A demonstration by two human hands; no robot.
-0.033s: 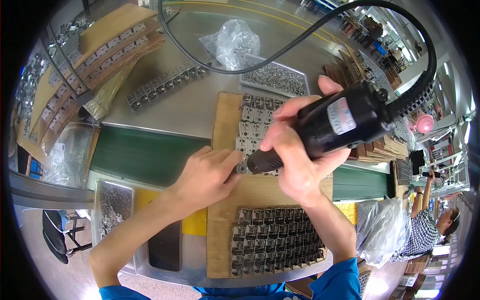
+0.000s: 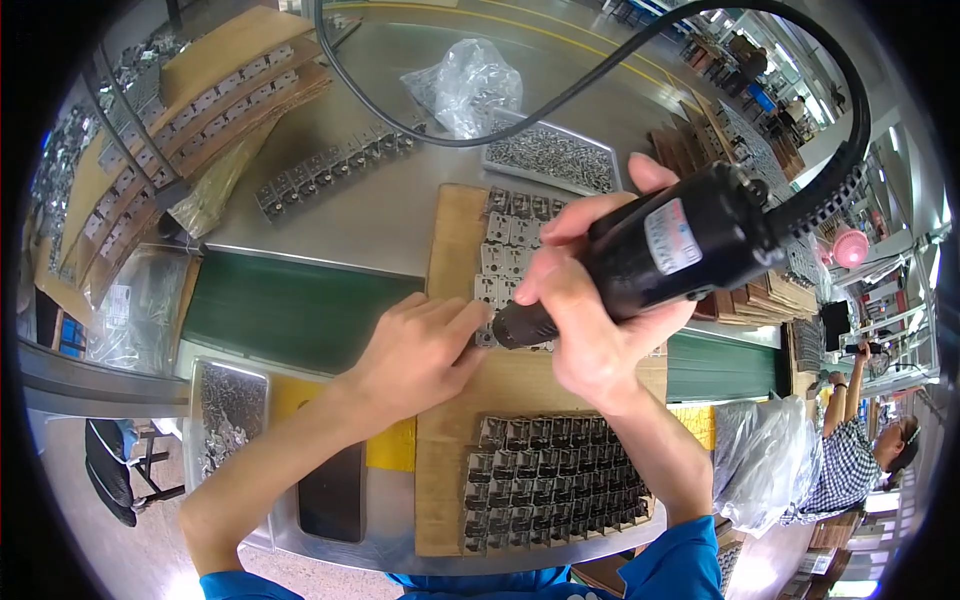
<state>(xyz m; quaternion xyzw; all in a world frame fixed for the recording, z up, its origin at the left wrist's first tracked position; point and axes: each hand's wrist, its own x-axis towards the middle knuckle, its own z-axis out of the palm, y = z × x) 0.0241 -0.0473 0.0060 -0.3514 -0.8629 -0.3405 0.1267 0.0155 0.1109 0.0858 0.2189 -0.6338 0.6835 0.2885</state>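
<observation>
My right hand (image 2: 590,310) is wrapped round a black electric screwdriver (image 2: 660,245), tilted with its narrow nose down and to the left. The nose ends over the near rows of small silver metal parts (image 2: 492,290) on a brown cardboard sheet (image 2: 450,235). My left hand (image 2: 420,350) is closed beside that nose, its thumb and forefinger at the left edge of the parts. What those fingertips hold is hidden. Nearer to me, a block of upright metal parts with dark insides (image 2: 550,475) stands in rows on the same cardboard.
A green belt (image 2: 300,305) runs beneath the cardboard. Behind lie a tray of small screws (image 2: 555,158), a clear plastic bag (image 2: 475,85) and a row of metal parts (image 2: 335,170). The screwdriver's black cable (image 2: 590,85) loops overhead. A dark phone-like slab (image 2: 333,490) lies near my left forearm.
My right hand and the screwdriver have shifted very slightly to the left. My left hand stays in nearly the same place.
</observation>
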